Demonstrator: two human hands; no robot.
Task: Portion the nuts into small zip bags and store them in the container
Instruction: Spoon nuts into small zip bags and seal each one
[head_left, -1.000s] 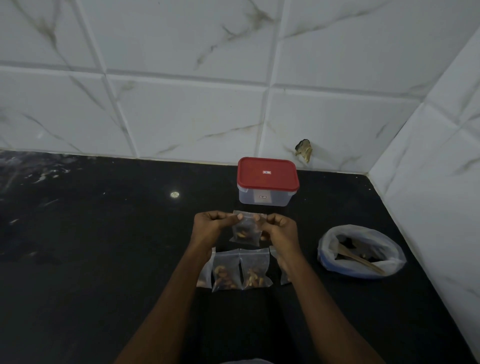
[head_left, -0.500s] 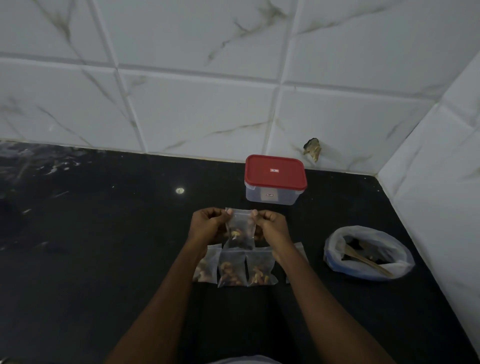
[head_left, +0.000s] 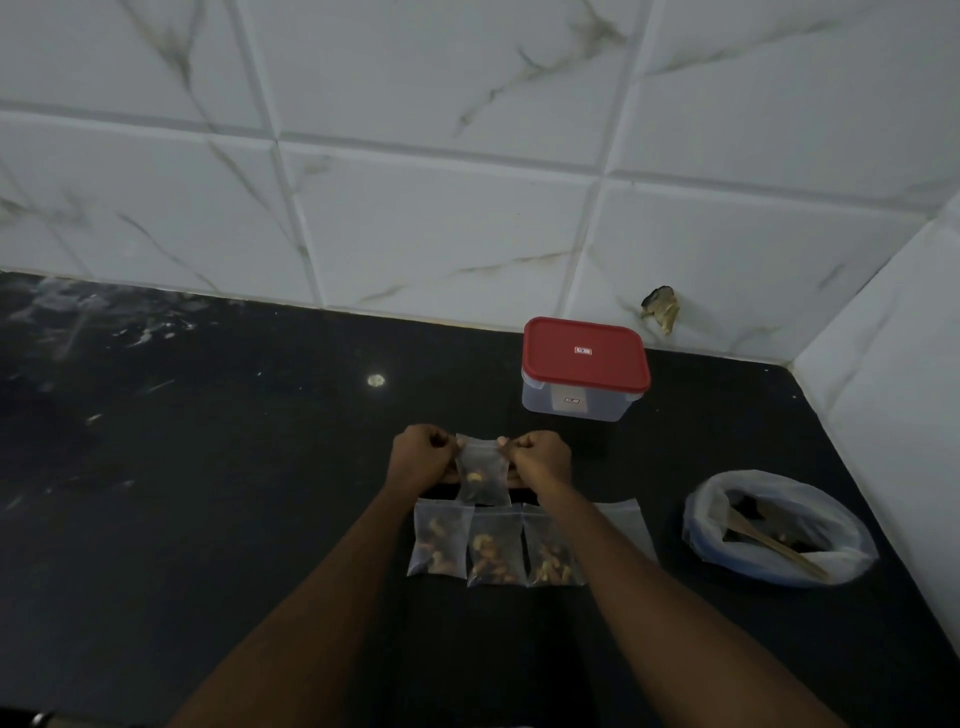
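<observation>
Here, left hand (head_left: 420, 457) and right hand (head_left: 540, 458) pinch the zip bag (head_left: 483, 475).

Counter (head_left: 208, 493): black, faintly speckled. Container (head_left: 576, 402): clear body, red lid (head_left: 586, 356). Wall tiles (head_left: 441, 223): white, grey-veined marble pattern.

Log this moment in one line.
step: sealing | left hand, right hand: pinch zip bag top | counter: three filled bags | container: lidded

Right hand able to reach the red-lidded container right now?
Probably yes: nothing lies between the right hand and the container just beyond it. But that hand is pinching the small bag with the left hand, so it must let go first.
</observation>
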